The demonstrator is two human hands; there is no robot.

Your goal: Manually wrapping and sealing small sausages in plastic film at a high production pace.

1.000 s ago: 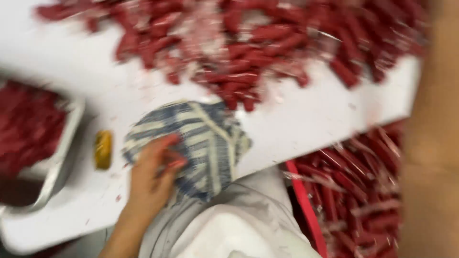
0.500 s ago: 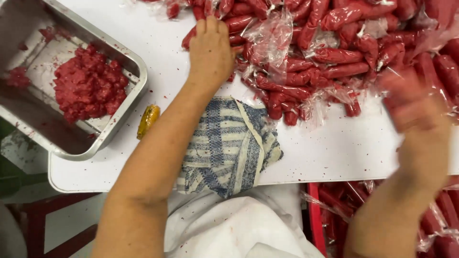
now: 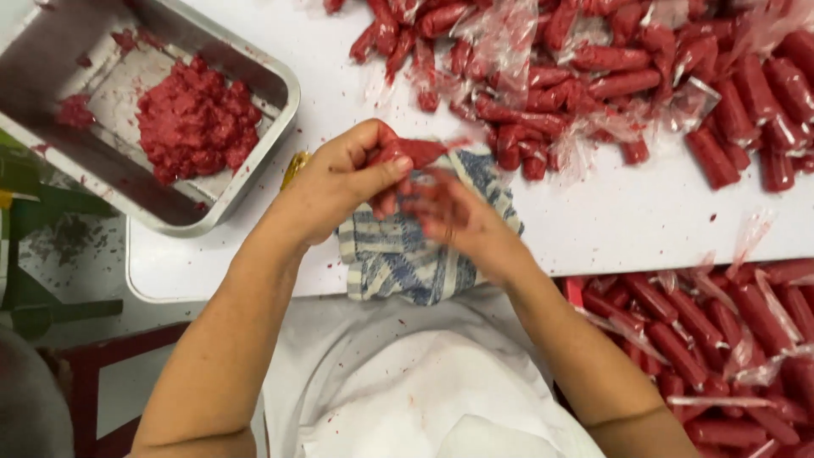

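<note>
— Where's the red plastic-wrapped sausage [image 3: 417, 153]?
— Pinched between both hands, left hand [image 3: 348, 178] and right hand [image 3: 454, 219], above the blue-striped cloth [image 3: 407, 259]; half a second ago they were apart, reaching into the far sausage pile [image 3: 610, 76]; metal tray of red mince [image 3: 161, 110] sits left.

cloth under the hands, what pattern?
Blue and white stripes and checks on the cloth, best seen in the head view.

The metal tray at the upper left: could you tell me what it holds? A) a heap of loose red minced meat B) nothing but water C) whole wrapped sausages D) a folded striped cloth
A: the metal tray holds a heap of loose red minced meat, while the wrapped sausages lie out on the white table.
</note>
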